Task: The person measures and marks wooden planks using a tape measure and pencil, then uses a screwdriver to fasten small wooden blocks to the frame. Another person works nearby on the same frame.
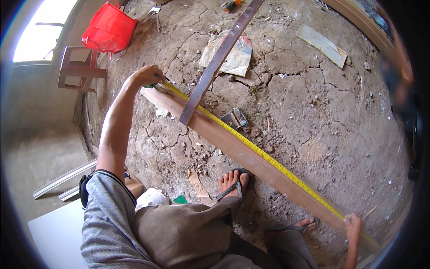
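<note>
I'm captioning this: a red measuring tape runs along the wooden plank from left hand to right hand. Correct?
Only the colour is wrong: the head view shows a yellow measuring tape running along the wooden plank from left hand to right hand.

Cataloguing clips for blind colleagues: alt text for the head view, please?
Left hand and right hand hold a yellow tape measure along a brown wooden board over a cracked dirt floor; a darker strip overlaps the board; a red bag shows upper left.
</note>
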Action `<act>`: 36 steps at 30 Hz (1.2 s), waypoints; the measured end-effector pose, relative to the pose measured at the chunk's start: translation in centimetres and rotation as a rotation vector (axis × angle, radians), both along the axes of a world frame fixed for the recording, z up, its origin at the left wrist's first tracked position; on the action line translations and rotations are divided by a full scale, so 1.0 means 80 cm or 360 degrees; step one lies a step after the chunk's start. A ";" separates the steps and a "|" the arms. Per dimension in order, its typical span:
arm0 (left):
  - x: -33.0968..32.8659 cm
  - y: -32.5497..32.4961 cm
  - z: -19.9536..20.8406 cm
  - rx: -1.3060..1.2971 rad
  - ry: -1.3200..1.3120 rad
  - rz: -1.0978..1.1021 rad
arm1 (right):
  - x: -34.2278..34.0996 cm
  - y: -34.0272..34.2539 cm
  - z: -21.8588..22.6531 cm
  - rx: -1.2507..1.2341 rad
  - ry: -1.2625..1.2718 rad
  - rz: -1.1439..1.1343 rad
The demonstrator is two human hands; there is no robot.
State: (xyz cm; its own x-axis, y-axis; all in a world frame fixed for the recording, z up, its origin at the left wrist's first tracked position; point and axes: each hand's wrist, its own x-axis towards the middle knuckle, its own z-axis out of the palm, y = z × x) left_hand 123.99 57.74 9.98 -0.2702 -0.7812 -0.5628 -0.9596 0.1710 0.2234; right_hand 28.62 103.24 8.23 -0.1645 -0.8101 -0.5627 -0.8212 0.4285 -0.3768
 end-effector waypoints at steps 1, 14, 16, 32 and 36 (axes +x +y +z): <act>0.007 0.001 0.003 -0.0037 -0.0007 0.0002 | 0.000 0.000 -0.001 -0.0069 -0.0005 0.0016; 0.045 0.046 0.012 -0.0709 -0.0539 0.0274 | -0.025 0.011 -0.026 0.0056 -0.0115 -0.0143; 0.036 0.048 0.009 -0.0740 -0.0636 0.0294 | -0.031 0.014 -0.029 -0.0096 -0.0154 0.0059; 0.130 0.071 -0.013 -0.0892 -0.0571 0.0498 | 0.013 0.003 -0.015 0.0028 -0.0083 -0.0142; 0.125 0.034 -0.046 -0.0257 -0.0293 0.0780 | 0.034 -0.002 -0.024 0.0048 0.0144 -0.0233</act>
